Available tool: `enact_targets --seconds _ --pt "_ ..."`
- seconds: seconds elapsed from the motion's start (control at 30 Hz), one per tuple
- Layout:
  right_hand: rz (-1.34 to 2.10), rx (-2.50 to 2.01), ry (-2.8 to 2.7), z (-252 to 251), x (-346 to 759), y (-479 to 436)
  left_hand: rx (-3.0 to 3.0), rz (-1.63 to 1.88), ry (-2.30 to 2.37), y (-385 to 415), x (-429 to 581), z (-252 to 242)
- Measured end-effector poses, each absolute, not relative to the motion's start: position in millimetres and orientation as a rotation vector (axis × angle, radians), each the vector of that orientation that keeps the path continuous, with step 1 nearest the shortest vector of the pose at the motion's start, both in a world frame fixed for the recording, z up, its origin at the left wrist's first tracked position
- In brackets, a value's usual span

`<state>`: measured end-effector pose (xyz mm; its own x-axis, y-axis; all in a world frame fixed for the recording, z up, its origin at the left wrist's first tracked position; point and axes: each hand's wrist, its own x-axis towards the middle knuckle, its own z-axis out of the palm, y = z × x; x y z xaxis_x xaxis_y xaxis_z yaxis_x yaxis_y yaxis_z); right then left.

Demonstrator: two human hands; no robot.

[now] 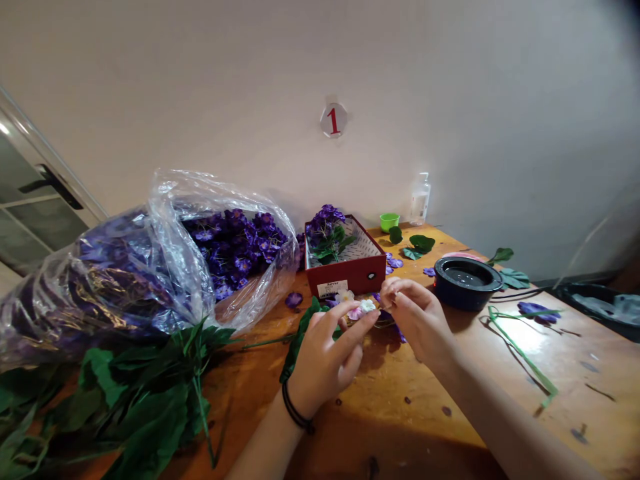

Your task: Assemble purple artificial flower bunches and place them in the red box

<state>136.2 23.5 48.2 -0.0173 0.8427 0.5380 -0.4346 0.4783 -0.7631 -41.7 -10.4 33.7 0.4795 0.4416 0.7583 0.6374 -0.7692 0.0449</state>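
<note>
My left hand point(330, 350), with a black band point(295, 410) on the wrist, reaches over the table with its fingers stretched out and apart. Around its fingertips is a small bunch of white point(367, 306) and pink artificial flowers point(355, 313); whether the fingers press on them is unclear. To the right, my right hand point(417, 317) has its thumb and fingertips pinched together. Whatever sits in that pinch is too small to make out. Purple petals point(401, 335) lie behind and between the hands. A green leaf point(296, 350) shows beside my left hand.
A clear plastic bag point(185, 287) full of purple flowers lies left, behind leafy stems point(150, 407). A red box point(345, 272) holds flowers at the back. Right of it stand a green cup point(389, 222), a bottle point(421, 200) and a round black pot point(467, 287); green strips point(525, 360) lie farther right.
</note>
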Motion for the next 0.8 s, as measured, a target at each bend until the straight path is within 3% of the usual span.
enact_targets --seconds 0.8 --pt "1.209 -0.503 -1.165 56.4 141.3 20.3 -2.493 -1.201 -0.941 -10.6 -41.3 36.0"
